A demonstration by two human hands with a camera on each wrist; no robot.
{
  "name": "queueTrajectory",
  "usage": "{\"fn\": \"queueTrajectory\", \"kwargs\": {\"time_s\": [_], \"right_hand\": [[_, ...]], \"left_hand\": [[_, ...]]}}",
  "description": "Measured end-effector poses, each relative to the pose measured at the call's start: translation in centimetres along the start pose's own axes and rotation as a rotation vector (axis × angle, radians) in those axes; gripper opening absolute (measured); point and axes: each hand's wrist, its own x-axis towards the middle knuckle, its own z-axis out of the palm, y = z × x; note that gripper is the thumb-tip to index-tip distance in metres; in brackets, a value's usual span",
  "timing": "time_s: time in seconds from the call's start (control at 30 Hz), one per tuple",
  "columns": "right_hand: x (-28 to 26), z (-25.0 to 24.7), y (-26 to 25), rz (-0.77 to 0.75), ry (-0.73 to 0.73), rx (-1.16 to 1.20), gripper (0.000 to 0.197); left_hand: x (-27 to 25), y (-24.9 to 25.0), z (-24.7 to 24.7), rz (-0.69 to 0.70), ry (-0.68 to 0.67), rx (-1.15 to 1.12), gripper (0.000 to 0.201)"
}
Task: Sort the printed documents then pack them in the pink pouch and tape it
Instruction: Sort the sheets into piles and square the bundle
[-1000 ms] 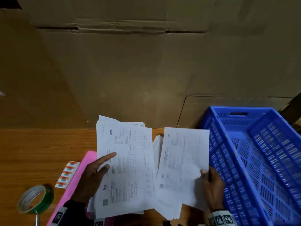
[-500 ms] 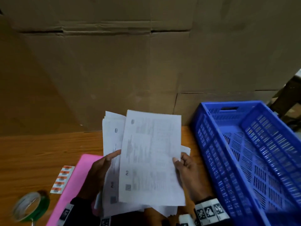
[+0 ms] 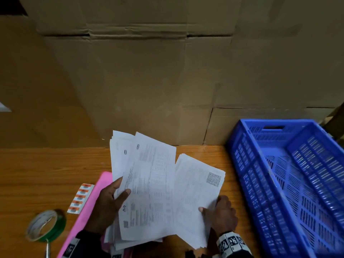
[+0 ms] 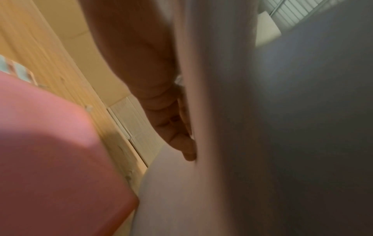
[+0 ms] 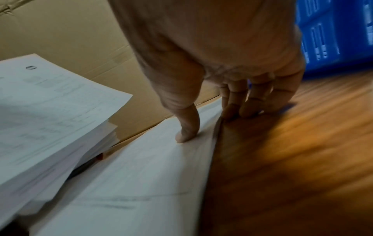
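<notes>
My left hand [image 3: 113, 200] holds a stack of printed documents [image 3: 147, 192] above the table, thumb on the top sheet and fingers behind; in the left wrist view the hand [image 4: 177, 127] lies along the blurred paper edge [image 4: 201, 111]. My right hand [image 3: 217, 211] pinches a second, thinner bunch of sheets [image 3: 197, 192] with a QR code, thumb on top [image 5: 187, 127], fingers underneath, low over the wood. The pink pouch [image 3: 93, 202] lies flat under the left hand, also in the left wrist view [image 4: 50, 143]. A green tape roll [image 3: 45, 225] sits at front left.
A blue plastic crate [image 3: 290, 183] stands at the right of the wooden table [image 3: 37, 174]. Large cardboard boxes [image 3: 149, 71] form a wall at the back. A strip of orange-and-white stickers [image 3: 80, 198] lies left of the pouch.
The right hand drew its sheets off the left stack and swung them down to the right, turned so a QR code shows. The left stack tilted slightly.
</notes>
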Motion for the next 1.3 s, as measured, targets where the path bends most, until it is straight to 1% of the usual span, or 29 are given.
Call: {"fn": "queueTrajectory", "kwargs": {"time_s": [0.07,0.13,0.17,0.23,0.27,0.33,0.37,0.4,0.47,0.5,0.57,0.63,0.7,0.73,0.8,0.87,0.9,0.93,0.97,1.0,1.03,1.07,1.1,1.13,1.17,1.2,1.23,1.27,1.3], "right_hand": [[0.5,0.3,0.3,-0.027,0.020,0.009,0.061],[0.8,0.2,0.6,-0.022,0.043,0.064,0.045],[1.0,0.2,1.0,-0.007,0.058,0.097,0.038],[0.7,-0.1,1.5,-0.027,0.070,0.175,0.026],[0.8,0.1,1.9,-0.063,0.070,0.195,0.020],[0.8,-0.3,2.4,-0.146,0.046,0.242,0.015],[1.0,-0.6,2.8,-0.184,0.052,0.281,0.015],[1.3,-1.0,3.1,-0.207,0.093,0.315,0.017],[1.2,-2.7,3.0,-0.222,0.207,0.316,0.013],[1.1,-3.6,2.8,-0.230,0.275,0.322,0.012],[0.3,-6.0,1.9,-0.249,0.360,0.471,0.008],[-0.3,-8.4,0.9,-0.254,0.438,0.610,0.009],[-0.8,-10.8,0.2,-0.278,0.474,0.769,0.007],[-0.7,-11.5,0.0,-0.299,0.469,0.853,0.010],[0.0,-12.0,0.1,-0.301,0.387,0.975,0.022],[0.3,-11.4,-0.1,-0.290,0.243,1.030,0.022],[0.2,-10.9,-0.4,-0.290,0.172,1.040,0.021],[-0.1,-10.4,-0.8,-0.285,0.106,1.037,0.021],[-0.8,-9.9,-1.4,-0.289,0.049,1.029,0.021],[-1.5,-9.1,-2.1,-0.297,-0.019,1.028,0.022],[-2.1,-8.1,-2.6,-0.296,-0.091,1.018,0.023],[-2.5,-6.9,-3.2,-0.290,-0.151,1.005,0.025],[-2.8,-5.8,-3.5,-0.266,-0.197,0.978,0.033],[-2.8,-4.6,-3.7,-0.256,-0.225,0.946,0.047],[-2.8,-3.7,-3.8,-0.272,-0.252,0.910,0.056],[-2.8,-3.0,-3.9,-0.304,-0.282,0.874,0.054],[-3.0,-2.6,-4.1,-0.338,-0.305,0.847,0.042],[-3.0,-2.2,-4.3,-0.358,-0.320,0.828,0.028],[-3.0,-2.0,-4.4,-0.380,-0.332,0.833,0.015]], "left_hand": [[0.2,-0.8,-0.6,-0.022,0.040,0.022,0.032],[0.4,-1.5,-0.9,-0.042,0.074,0.033,0.036],[0.4,-1.7,-0.8,-0.050,0.077,0.033,0.037],[0.3,-1.6,-0.6,-0.040,0.056,0.012,0.038],[0.3,-1.3,-0.5,-0.014,0.042,0.014,0.044],[0.2,-0.4,0.0,0.078,0.028,0.072,0.069],[0.2,-0.1,0.2,0.112,0.039,0.085,0.078],[0.3,0.3,0.4,0.126,0.044,0.060,0.082],[0.4,0.7,0.5,0.137,0.031,0.047,0.079],[0.3,0.9,0.5,0.130,0.001,0.082,0.071],[0.2,0.6,0.2,0.070,-0.050,0.142,0.055],[0.3,0.1,-0.2,0.026,-0.054,0.147,0.050],[0.5,0.0,0.1,0.024,-0.060,0.117,0.045],[0.5,0.1,0.3,0.018,-0.060,0.103,0.045],[0.6,0.5,0.5,0.024,-0.069,0.121,0.048],[0.8,0.8,0.6,0.034,-0.071,0.192,0.054],[1.0,0.9,0.6,0.067,-0.081,0.251,0.057],[0.9,1.2,0.6,0.073,-0.061,0.282,0.056],[0.8,1.5,0.7,0.072,-0.083,0.328,0.051],[0.4,1.8,1.3,0.021,-0.052,0.265,0.044],[0.1,1.8,1.5,0.099,-0.029,0.321,0.037],[0.3,1.7,1.7,0.147,0.023,0.338,0.032],[0.2,2.1,2.1,0.136,0.054,0.328,0.027],[0.3,2.4,2.7,0.111,0.023,0.305,0.024],[0.3,2.7,3.1,0.092,-0.030,0.286,0.021],[0.5,2.7,3.3,0.116,-0.065,0.304,0.019],[0.5,2.8,3.5,0.086,-0.086,0.277,0.030],[0.6,2.5,3.4,0.052,-0.069,0.266,0.045],[0.7,2.5,3.3,0.030,-0.033,0.289,0.055]]}}
